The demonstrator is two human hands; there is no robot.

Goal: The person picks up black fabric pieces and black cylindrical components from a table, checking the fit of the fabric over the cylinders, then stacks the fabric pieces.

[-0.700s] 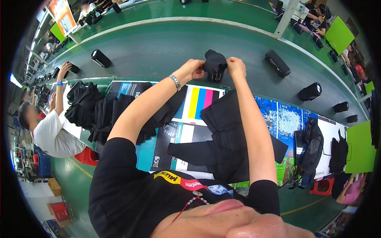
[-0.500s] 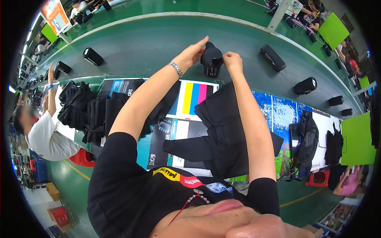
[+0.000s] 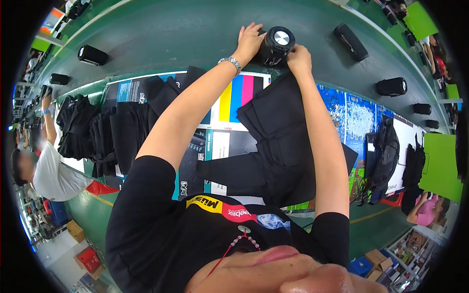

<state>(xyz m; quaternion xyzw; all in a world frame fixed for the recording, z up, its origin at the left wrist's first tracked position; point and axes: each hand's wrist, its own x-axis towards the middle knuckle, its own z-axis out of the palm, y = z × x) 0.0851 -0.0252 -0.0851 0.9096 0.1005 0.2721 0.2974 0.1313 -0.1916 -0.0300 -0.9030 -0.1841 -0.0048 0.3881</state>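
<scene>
A black cylindrical speaker (image 3: 273,52) stands on the green belt in front of me, its round silver end facing up. At its left side is my left hand (image 3: 248,45), fingers stretched and apart, the thumb side against the speaker. My right hand (image 3: 299,62) has its fingers curled against the speaker's lower right side. Whether black cloth lies around the speaker's body, I cannot tell. Just below my hands, a stack of flat black cloth bags (image 3: 283,141) lies on the worktable, under my right forearm.
More black cloth bags (image 3: 124,134) are piled at the table's left. Other black speakers, one at left (image 3: 93,55) and one at right (image 3: 351,42), sit on the belt. A black backpack (image 3: 383,156) rests on the right. A co-worker in a white shirt (image 3: 58,173) sits at left.
The black cloth that covered the speaker's top no longer shows there; its silver end is now exposed. Speaker and both hands have shifted up and right in view.
</scene>
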